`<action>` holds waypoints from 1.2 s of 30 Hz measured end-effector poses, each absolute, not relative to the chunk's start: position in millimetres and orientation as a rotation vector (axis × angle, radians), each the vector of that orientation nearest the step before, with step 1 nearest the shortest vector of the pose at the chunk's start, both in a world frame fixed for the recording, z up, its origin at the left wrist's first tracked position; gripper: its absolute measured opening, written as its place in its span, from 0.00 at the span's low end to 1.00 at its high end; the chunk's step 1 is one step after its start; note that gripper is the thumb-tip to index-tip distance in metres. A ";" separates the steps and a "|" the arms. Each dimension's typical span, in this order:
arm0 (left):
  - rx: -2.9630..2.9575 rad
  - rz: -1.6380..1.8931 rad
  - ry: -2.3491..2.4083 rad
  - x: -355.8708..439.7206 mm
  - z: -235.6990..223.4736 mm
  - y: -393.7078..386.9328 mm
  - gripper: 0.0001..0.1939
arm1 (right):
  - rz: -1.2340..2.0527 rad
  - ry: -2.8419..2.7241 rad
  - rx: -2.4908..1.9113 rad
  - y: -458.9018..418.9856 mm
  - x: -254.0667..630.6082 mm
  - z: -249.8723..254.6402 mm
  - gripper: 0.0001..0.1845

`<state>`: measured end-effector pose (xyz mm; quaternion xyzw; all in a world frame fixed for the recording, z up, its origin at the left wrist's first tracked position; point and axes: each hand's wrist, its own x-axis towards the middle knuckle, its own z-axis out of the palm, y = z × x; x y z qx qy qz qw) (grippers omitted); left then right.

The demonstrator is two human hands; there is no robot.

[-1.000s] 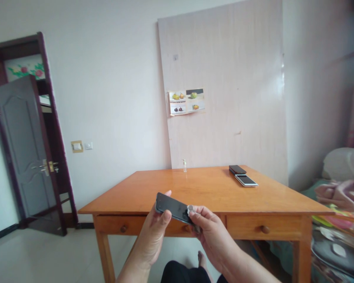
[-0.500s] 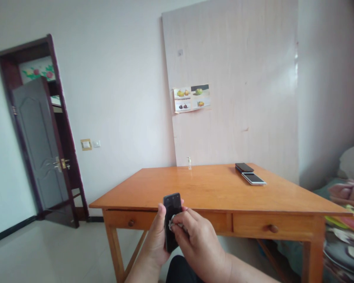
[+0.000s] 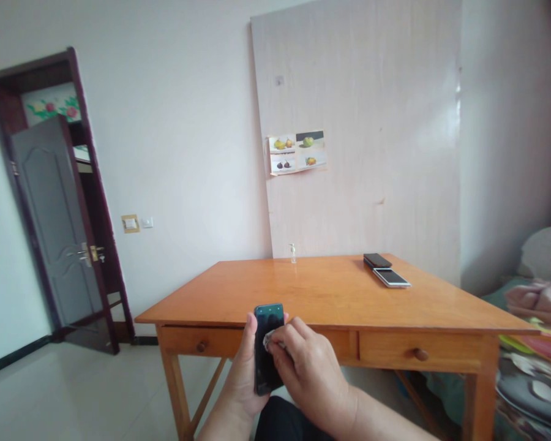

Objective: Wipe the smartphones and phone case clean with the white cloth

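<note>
A black smartphone [image 3: 266, 372] stands nearly upright in my left hand [image 3: 244, 370], in front of the table's near edge. My left thumb lies along its left side, and the other fingers are mostly hidden behind it. Pinched in the fingertips of my right hand [image 3: 310, 367] is a small crumpled whitish wipe [image 3: 267, 340], pressed against the phone's screen. Whether the wipe is tissue or cloth I cannot tell.
An orange wooden table [image 3: 257, 288] with drawers stands ahead. On it are a small clear pump bottle [image 3: 292, 253], a dark flat device [image 3: 377, 261] and a white-framed tablet [image 3: 392, 278]. Bedding [image 3: 539, 303] lies at the right; a grey door [image 3: 50, 233] is at the left.
The phone has turned slightly and its screen now shows a bluish reflection near the top. My right hand stays at the screen with the wipe, shifted only a little. The view has moved slightly.
</note>
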<state>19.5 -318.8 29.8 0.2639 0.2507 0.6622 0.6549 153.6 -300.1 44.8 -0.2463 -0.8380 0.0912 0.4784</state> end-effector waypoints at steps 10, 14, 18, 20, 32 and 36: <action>0.527 1.626 0.636 5.3 40.2 -268.6 0.25 | 1.001 -1.564 -0.770 -240.8 157.2 -0.2 0.18; 0.473 1.617 0.891 -8.6 31.9 -222.9 0.25 | 1.076 -1.471 -0.835 -220.6 164.2 -18.7 0.20; 0.517 1.510 1.100 -20.0 23.1 -174.6 0.28 | 1.070 -1.383 -0.866 -194.0 178.1 -24.7 0.20; 0.530 1.470 1.195 -23.6 19.4 -150.3 0.28 | 1.068 -1.336 -0.869 -182.1 186.0 -27.6 0.21; 0.966 1.301 1.619 -6.8 6.4 -36.0 0.18 | 1.270 -1.143 -0.819 -162.2 220.4 -47.9 0.23; 1.177 1.224 1.816 -1.2 3.2 -6.1 0.17 | 1.286 -1.073 -0.778 -166.4 225.9 -42.3 0.23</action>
